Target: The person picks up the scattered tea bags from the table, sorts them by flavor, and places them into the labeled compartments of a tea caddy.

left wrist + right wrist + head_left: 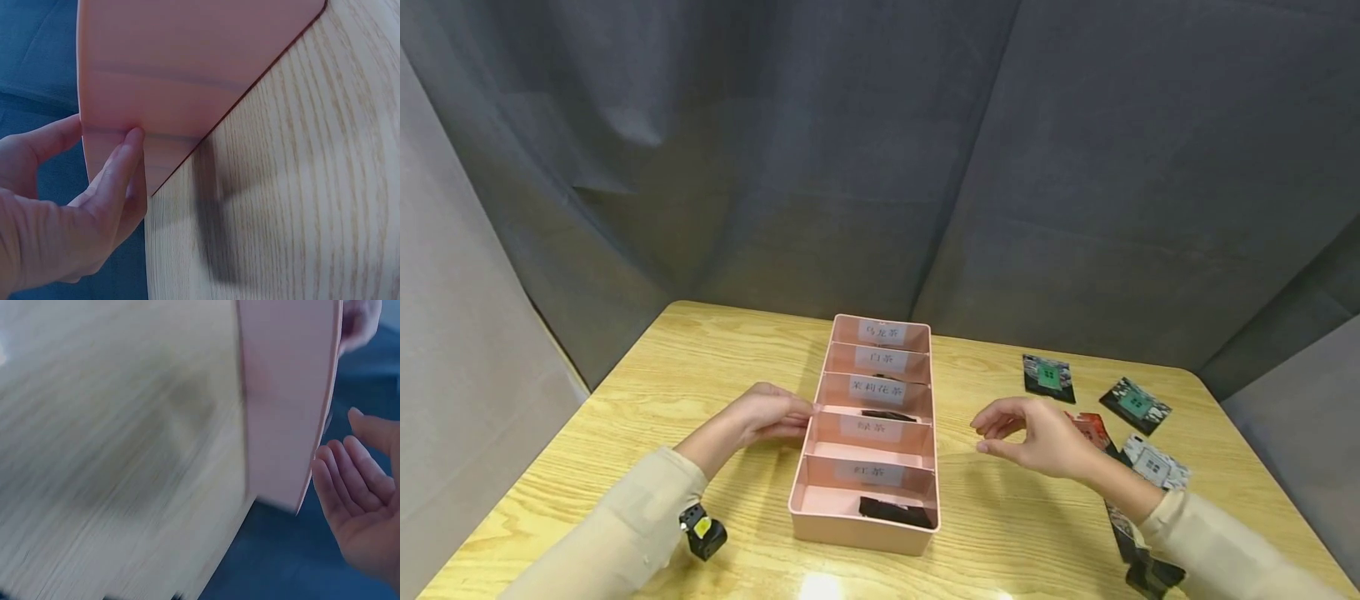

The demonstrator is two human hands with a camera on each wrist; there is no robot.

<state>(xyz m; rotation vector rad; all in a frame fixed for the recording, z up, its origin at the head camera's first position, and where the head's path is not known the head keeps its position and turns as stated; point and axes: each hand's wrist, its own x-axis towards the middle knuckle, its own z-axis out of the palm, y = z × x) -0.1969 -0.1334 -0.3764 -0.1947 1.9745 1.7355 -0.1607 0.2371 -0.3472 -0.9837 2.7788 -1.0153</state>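
A long pink divided box stands lengthwise on the table, its compartments marked with white labels in Chinese for kinds of tea. My left hand holds its left wall, one fingertip over the rim and other fingers against the outside. A black packet lies in the front compartment, another in the middle one; dark edges show in the two back ones. To the right of the box, my right hand hovers over the table, fingers loosely bent, thumb apart, nothing between them.
Several tea packets lie at the right: two black with green labels, a red one, a silver-grey one, and more partly hidden under my right forearm. A dark curtain hangs behind the wooden table.
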